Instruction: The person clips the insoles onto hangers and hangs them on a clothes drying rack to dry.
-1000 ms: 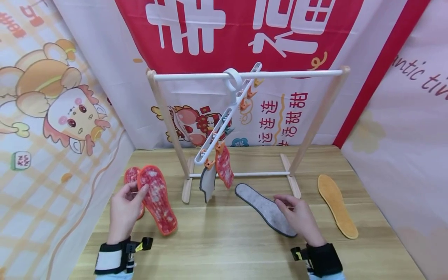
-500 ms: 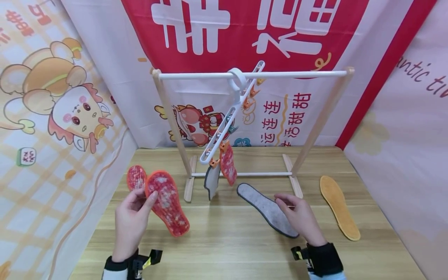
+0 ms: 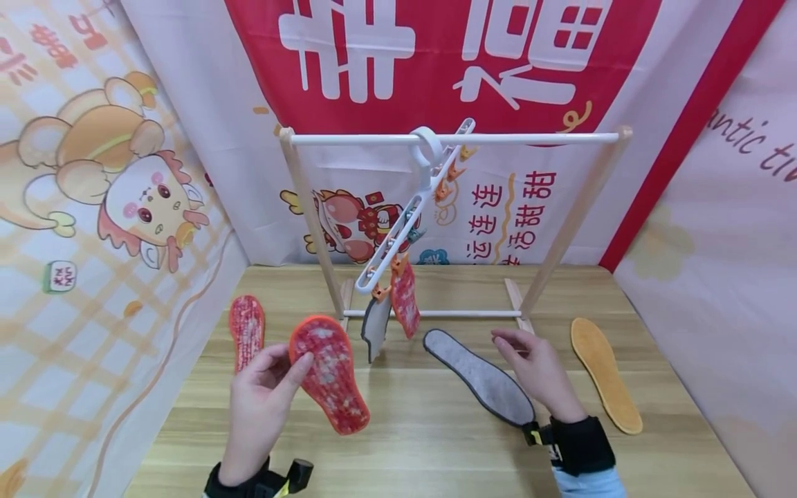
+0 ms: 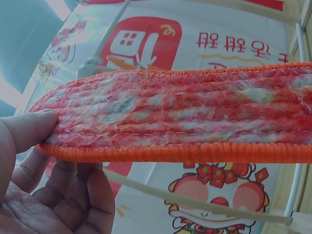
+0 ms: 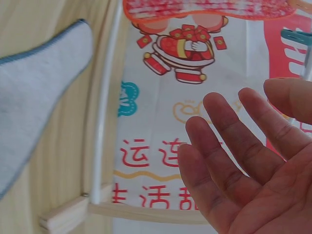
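Left wrist: red insole (image 4: 185, 109) cut off (fingers (image 4: 101, 197) partly hidden).

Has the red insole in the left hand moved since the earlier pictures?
Yes. In the head view, the left hand has carried the held red insole rightward, judged against the rack's left post.

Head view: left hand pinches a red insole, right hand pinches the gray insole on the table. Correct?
Not quite: the right hand holds nothing. The right wrist view shows it open, apart from the gray insole, which lies on the table. The left hand does pinch a red insole.
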`<state>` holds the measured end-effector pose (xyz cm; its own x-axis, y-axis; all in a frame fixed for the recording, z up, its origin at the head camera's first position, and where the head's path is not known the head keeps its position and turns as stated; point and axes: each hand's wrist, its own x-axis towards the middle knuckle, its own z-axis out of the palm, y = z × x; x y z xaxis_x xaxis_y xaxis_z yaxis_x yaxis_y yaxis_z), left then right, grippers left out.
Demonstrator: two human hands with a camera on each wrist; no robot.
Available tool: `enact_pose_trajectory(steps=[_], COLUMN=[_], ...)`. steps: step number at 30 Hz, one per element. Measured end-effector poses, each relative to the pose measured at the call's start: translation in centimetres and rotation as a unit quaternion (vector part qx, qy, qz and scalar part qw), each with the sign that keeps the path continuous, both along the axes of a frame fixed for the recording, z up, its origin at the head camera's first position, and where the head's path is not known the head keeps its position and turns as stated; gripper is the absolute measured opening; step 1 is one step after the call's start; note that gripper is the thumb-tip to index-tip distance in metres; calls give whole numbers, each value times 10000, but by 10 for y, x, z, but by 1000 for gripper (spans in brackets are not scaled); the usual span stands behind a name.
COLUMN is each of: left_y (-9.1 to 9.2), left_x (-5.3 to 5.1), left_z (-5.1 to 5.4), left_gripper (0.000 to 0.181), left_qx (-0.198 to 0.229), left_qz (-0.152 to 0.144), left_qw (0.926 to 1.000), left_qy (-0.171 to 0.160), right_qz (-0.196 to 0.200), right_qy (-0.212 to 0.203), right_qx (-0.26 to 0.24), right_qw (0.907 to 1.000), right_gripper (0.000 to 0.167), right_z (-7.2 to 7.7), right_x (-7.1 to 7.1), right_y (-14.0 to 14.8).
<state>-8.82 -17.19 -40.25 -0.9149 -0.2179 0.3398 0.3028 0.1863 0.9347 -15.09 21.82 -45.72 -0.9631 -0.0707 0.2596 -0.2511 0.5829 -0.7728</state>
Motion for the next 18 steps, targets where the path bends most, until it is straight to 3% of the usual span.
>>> enact_pose_trajectory(steps=[6, 11, 18], left_y=[18, 36, 57], left_x=[-2, -3, -7], left_z=[-4, -9, -16], left_gripper=[16, 15, 16], left_qx=[-249, -336, -396], left_qz=[-386, -661, -1107], left_qw=[9989, 9968, 9930], left_qy=[136, 289, 96], right_qz=[110, 321, 709], right_qy=[144, 219, 238], right_qx=[-64, 33, 263], right_qw=[9998, 9992, 9969], right_gripper=[26, 30, 38], right_z=[21, 48, 90], right_x=[-15, -32, -60], right_y=[3, -1, -18])
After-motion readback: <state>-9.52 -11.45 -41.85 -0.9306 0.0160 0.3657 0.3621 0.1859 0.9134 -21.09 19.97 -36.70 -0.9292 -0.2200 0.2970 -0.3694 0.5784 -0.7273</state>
